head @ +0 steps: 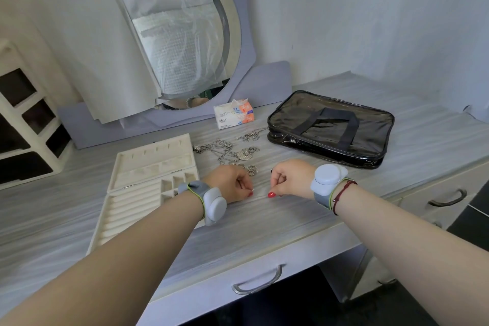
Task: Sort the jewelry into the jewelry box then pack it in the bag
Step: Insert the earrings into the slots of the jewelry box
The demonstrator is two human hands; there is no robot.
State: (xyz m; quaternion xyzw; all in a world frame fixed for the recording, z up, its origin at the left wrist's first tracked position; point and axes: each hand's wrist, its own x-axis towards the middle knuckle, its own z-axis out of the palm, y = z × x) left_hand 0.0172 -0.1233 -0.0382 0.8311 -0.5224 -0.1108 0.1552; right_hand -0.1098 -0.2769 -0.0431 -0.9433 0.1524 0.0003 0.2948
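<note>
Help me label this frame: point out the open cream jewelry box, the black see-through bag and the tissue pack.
Open cream jewelry box (127,209): head view, ring-roll rows.
Black see-through zip bag (373,130): head view, top panel right of handle.
White-and-orange tissue pack (234,114): head view, front face.

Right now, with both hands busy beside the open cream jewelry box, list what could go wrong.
The thin silver piece pinched by the left hand, near the right hand, is tiny; dropped, it could get lost on the streaked grey tabletop. The tangled heap of silver chains and rings may drag neighbours along when one piece is lifted.
</note>
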